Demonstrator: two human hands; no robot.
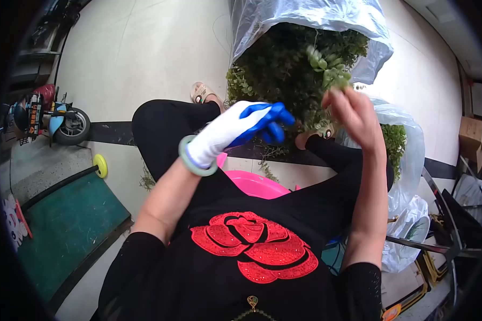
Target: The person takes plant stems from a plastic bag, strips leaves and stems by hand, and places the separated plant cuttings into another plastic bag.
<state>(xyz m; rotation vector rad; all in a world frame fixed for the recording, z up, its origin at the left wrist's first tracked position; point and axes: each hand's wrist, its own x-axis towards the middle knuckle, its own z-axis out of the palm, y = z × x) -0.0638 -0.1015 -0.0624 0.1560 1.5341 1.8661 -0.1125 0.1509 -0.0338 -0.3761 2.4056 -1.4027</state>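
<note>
My right hand [356,117] is closed, fingertips pinched on a leafy green sprig [326,64] with rounded leaves; hand and sprig are blurred by motion. The sprig rises in front of a large heap of greenery [284,64], spilling from the mouth of a big translucent plastic bag [310,12]. My left hand [241,128] wears a white glove with blue coated fingers. Its fingers are bent but apart, with nothing visible between them, and it hovers just short of the heap. A pale green bangle [191,156] circles the left wrist.
Between my legs is a pink plastic basin or stool [254,184], mostly hidden. A second plastic bag [412,144] with greenery [395,144] stands at right. A green board [75,235] and a small wheeled toy vehicle [72,125] are at left. Loose sprigs [269,171] lie on the floor.
</note>
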